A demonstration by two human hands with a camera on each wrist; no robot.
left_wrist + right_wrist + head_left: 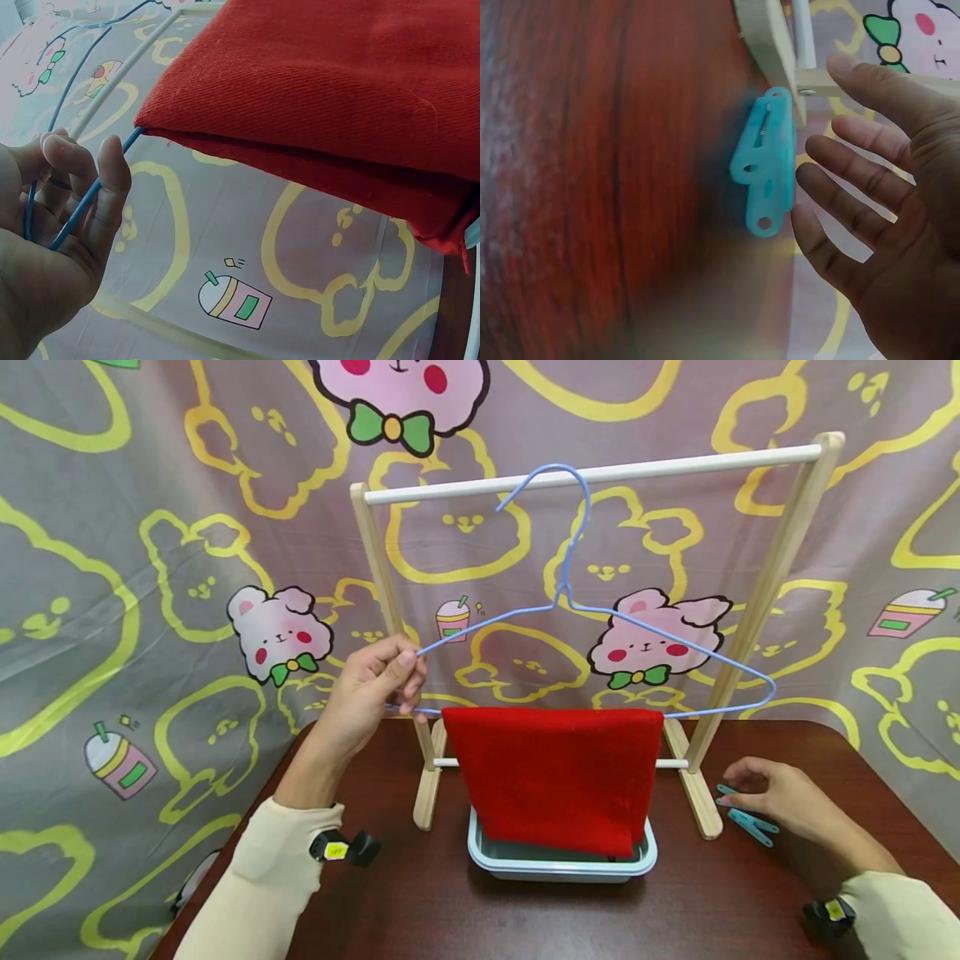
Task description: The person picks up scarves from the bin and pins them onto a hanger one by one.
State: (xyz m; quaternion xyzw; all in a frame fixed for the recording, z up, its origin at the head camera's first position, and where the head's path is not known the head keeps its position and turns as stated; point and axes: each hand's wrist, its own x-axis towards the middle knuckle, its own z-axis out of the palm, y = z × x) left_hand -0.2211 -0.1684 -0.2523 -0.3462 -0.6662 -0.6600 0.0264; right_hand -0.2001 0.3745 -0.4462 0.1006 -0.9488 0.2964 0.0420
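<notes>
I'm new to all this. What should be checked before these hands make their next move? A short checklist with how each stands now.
1. Left hand steadying the hanger: ok, its fingers are curled round the wire at one end.
2. Red cloth draped over the hanger: ok, folded across its lower bar.
3. Right hand within reach of the teal clips: ok, fingertips right beside them.
4. A clip firmly gripped: not ok, the right fingers look open.
5. Cloth clipped to the hanger: not ok, no clip shows on it.
6. Cloth wet or dry: cannot tell.
</notes>
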